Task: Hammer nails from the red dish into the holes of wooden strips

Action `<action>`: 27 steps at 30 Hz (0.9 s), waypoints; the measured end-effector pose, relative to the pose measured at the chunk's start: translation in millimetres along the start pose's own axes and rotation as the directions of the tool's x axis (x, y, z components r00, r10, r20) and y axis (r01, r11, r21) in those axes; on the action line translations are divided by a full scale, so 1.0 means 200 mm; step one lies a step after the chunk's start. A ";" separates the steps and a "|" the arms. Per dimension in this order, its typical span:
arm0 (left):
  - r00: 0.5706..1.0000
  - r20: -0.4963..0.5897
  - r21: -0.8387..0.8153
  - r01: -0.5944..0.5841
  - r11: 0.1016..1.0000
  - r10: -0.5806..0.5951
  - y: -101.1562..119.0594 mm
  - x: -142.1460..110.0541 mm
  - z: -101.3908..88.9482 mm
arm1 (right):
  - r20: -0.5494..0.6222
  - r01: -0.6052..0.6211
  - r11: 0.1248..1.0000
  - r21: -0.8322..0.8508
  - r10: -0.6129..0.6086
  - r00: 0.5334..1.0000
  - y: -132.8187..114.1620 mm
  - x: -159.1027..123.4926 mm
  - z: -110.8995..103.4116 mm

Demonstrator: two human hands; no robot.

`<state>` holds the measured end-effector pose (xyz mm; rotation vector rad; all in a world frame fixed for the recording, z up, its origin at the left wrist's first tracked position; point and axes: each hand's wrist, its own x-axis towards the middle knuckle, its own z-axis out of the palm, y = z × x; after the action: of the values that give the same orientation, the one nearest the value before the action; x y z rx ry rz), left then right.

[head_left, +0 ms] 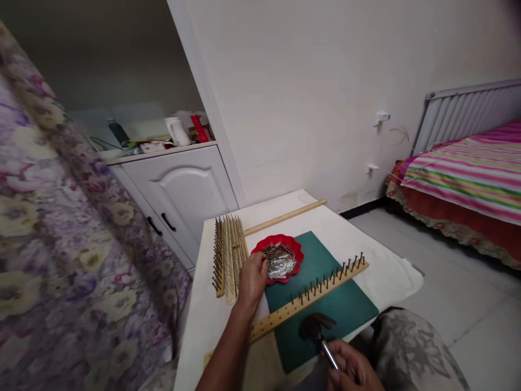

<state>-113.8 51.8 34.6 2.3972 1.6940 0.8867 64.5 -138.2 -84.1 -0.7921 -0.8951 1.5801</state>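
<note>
My left hand (pixel 253 277) reaches to the left rim of a red scalloped dish (pixel 299 255). Its fingers are drawn together, and what they hold, if anything, is hidden. Loose silver and brownish nails (pixel 280 263) fill the dish. Low in the view, my right hand (pixel 352 366) grips the silver handle of a hammer (pixel 313 327), whose dark, slightly blurred head is over a green mat (pixel 313 250). Between the hands, a wooden strip (pixel 285 312) with drilled holes lies slantwise across the mat. Dark nails stand in its right part; bare holes show toward its left.
Nail-studded wooden strips (pixel 228 260) lie side by side at the table's left. Another wooden strip (pixel 285 217) lies along the back of the white-covered table (pixel 386 271). A floral curtain (pixel 101 244) hangs left, a white cabinet (pixel 183 190) stands behind, and a bed (pixel 468 163) is right.
</note>
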 end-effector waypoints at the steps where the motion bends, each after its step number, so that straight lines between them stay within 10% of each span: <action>1: 0.999 -0.038 -0.120 0.016 0.993 -0.020 0.01 -0.06 -0.01 | -0.002 0.008 1.000 -0.022 -0.008 1.000 -0.01 0.00 0.00; 6: 0.982 0.052 -0.505 0.181 0.844 -0.180 0.06 -0.34 0.00 | -0.017 0.013 0.993 -0.114 -0.016 1.000 -0.03 -0.02 0.00; 27: 0.993 0.118 -0.277 0.027 0.961 0.006 0.17 -0.51 0.08 | 0.023 -0.026 0.988 -0.154 0.030 0.999 -0.11 -0.04 0.03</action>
<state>-101.0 -46.5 -7.0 2.2051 1.4324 0.8956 71.9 -144.7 -62.3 -0.8985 -1.0381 1.5622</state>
